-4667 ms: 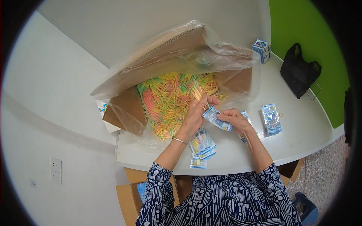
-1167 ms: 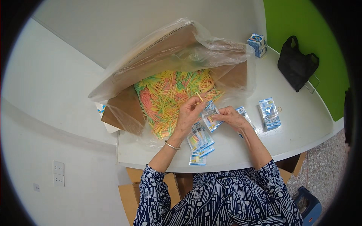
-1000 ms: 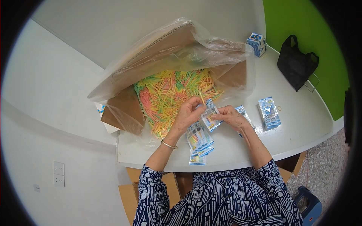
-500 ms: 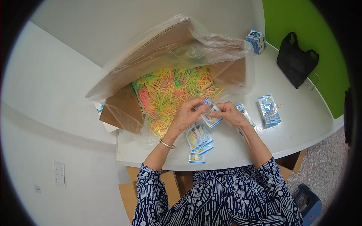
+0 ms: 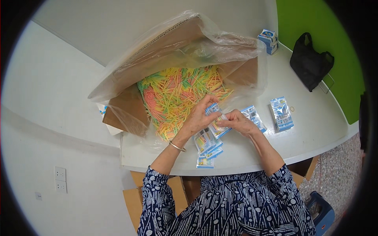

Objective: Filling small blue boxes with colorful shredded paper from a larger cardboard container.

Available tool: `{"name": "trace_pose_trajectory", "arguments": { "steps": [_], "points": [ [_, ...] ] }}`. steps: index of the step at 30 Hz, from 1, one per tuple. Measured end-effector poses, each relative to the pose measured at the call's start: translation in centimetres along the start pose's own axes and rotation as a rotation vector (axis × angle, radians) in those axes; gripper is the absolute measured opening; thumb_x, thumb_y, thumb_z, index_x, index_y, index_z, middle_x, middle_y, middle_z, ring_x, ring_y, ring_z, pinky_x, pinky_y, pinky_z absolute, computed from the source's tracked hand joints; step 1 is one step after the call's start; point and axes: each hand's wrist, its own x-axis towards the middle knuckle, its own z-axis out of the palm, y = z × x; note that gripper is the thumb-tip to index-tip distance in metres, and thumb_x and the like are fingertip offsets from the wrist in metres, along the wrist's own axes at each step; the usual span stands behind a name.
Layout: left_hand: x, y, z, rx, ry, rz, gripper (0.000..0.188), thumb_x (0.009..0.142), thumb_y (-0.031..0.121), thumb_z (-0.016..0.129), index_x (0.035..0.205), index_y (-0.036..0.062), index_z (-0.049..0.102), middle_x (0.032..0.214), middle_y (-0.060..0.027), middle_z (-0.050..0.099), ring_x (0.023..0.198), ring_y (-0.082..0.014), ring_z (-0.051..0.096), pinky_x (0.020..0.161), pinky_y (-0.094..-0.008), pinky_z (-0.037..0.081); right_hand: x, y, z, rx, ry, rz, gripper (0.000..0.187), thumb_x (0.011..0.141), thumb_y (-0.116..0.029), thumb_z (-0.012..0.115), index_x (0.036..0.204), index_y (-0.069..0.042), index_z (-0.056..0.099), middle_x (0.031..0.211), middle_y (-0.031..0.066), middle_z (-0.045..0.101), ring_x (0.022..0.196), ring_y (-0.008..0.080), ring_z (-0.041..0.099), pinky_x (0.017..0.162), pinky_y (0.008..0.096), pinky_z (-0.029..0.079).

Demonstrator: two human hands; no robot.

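Between my two hands is a small clear packet with blue-and-white striped ends and thin pale sticks inside. My left hand is closed on its left side, thumb on the front and the other fingers curled at the top. My right hand pinches the packet's right side between thumb and fingers. Just below my left hand, several similar packets overlap on the white table. Another packet lies partly behind my right hand. Beyond my left hand, a heap of thin yellow, green and pink sticks fills a cardboard box.
The cardboard box has a clear plastic liner folded over its flaps. Stacked packets lie to the right beside a rubber band. Farther back are more blue-and-white packs and a black bag. A blue stool stands at lower right.
My left fingers have lifted and spread a little at the packet's top, and the packet has turned more upright. My right hand has shifted slightly, showing more of the packet behind it.
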Motion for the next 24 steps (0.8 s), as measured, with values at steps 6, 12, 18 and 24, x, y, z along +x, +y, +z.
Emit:
{"name": "trace_pose_trajectory", "arguments": {
  "steps": [6,12,18,24],
  "points": [
    [0.1,-0.4,-0.8,0.010,-0.070,-0.095,0.040,0.075,0.013,0.069,0.108,0.0003,0.050,0.103,-0.0123,0.057,0.098,-0.0208,0.057,0.086,-0.0320,0.045,-0.7,-1.3,0.9,0.056,-0.037,0.009,0.027,0.079,-0.025,0.074,0.092,-0.002,0.070,0.079,-0.0009,0.066,0.067,0.0029,0.053,0.057,0.0197,0.038],
    [-0.2,-0.4,-0.4,-0.017,-0.034,-0.026,0.044,0.076,0.013,0.073,0.112,0.0022,0.048,0.103,-0.0039,0.052,0.101,-0.0139,0.053,0.086,-0.0267,0.043,-0.5,-1.0,0.7,0.109,0.002,0.065,0.020,0.078,-0.015,0.073,0.089,0.001,0.069,0.083,0.0034,0.068,0.077,0.0069,0.061,0.068,0.0210,0.045],
    [-0.5,-0.7,-1.2,-0.008,-0.100,-0.101,0.048,0.076,0.015,0.074,0.114,0.0020,0.048,0.104,-0.0047,0.054,0.101,-0.0140,0.053,0.086,-0.0274,0.044,-0.8,-1.3,0.5,0.083,0.020,0.058,0.023,0.078,-0.016,0.073,0.092,0.002,0.069,0.083,0.0044,0.069,0.074,0.0070,0.061,0.067,0.0217,0.045],
    [-0.8,-0.1,-1.3,-0.039,-0.094,-0.117,0.041,0.080,0.012,0.070,0.114,0.0019,0.050,0.097,-0.0044,0.059,0.092,-0.0113,0.056,0.082,-0.0257,0.045,-0.7,-1.0,0.5,0.129,0.028,0.038,0.023,0.080,-0.019,0.072,0.091,0.001,0.070,0.081,0.0043,0.068,0.071,0.0074,0.061,0.066,0.0210,0.046]
  ]
}}
